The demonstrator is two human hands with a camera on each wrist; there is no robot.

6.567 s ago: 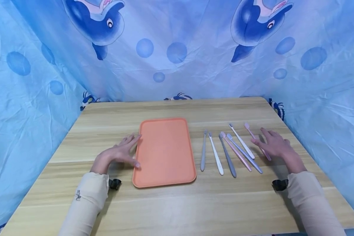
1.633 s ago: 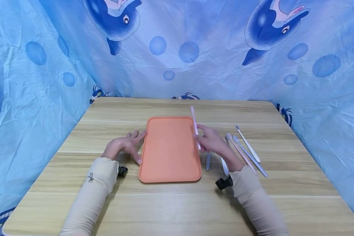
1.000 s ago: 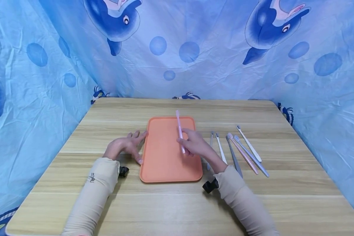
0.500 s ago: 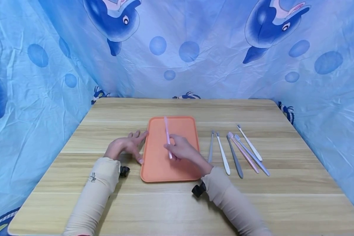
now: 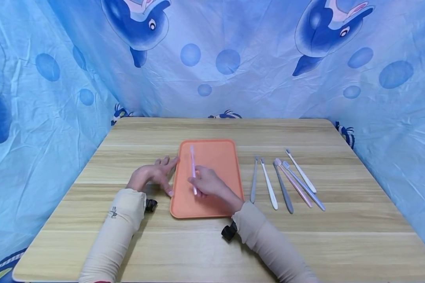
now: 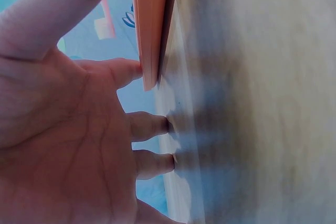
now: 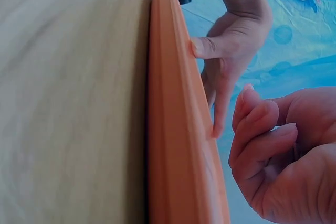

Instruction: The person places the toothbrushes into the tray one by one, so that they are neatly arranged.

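Observation:
An orange tray (image 5: 217, 161) lies on the wooden table. Above its left part, my right hand (image 5: 208, 182) pinches a pink toothbrush (image 5: 193, 159) by the handle, its head pointing to the far side. In the right wrist view the curled fingers (image 7: 257, 135) show beside the tray's edge; the toothbrush is hidden there. My left hand (image 5: 154, 174) spreads its fingers at the tray's left edge, thumb and index finger touching the rim. The left wrist view shows the index fingertip (image 6: 131, 72) against the rim and other fingertips down on the table.
Right of the tray lie a grey-blue toothbrush (image 5: 254, 182), a white one, a dark grey toothbrush (image 5: 284, 188), a pink one, a blue-purple toothbrush (image 5: 304, 186) and another white toothbrush (image 5: 301, 170). A blue patterned curtain (image 5: 212, 94) hangs behind the table (image 5: 198, 251).
My right hand has taken the rightmost pink toothbrush from the row and carried it left over the tray, most recently farther left and nearer me. The left hand stays at the rim.

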